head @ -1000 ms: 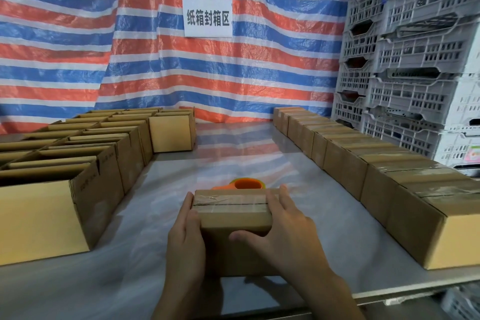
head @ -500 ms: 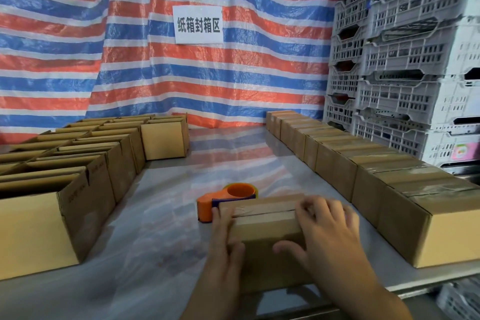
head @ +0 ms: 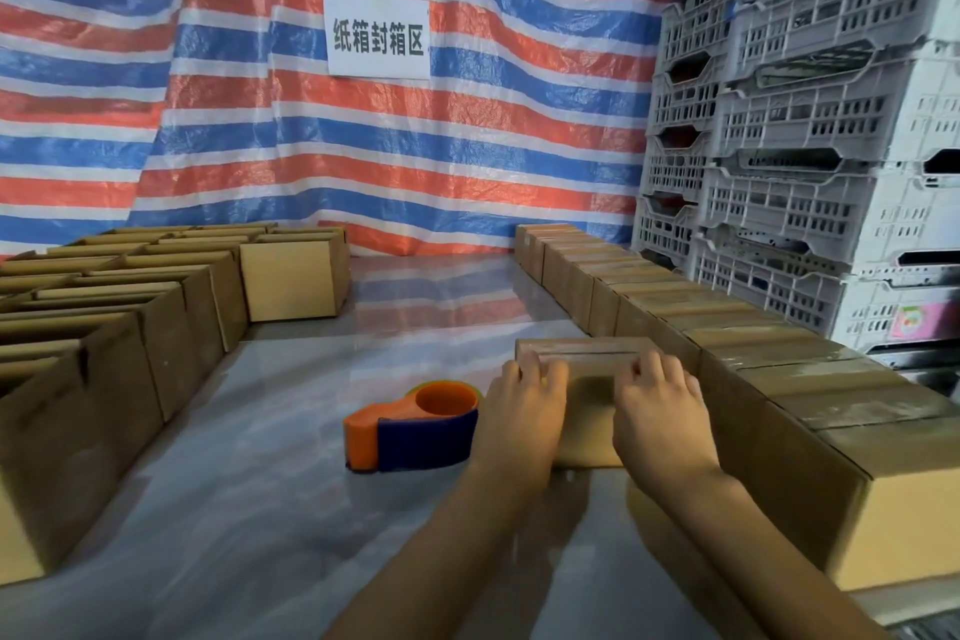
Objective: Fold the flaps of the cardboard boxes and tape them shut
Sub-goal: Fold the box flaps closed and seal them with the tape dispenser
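A small cardboard box with clear tape along its top seam stands on the grey table, right of centre. My left hand lies against its near left side, and my right hand lies against its near right side. The fingers of both hands curl over its top near edge. The box's right side sits close against a row of taped boxes. An orange and blue tape dispenser lies on the table just left of my left hand, apart from it.
Several open-topped boxes fill the table's left side, and one box stands at the back. Stacked grey plastic crates rise at the right. A striped tarp with a white sign hangs behind.
Both hands have moved the taped box away from me and to the right, past the tape dispenser, up to the row of taped boxes. My fingers now hook over its top edge.
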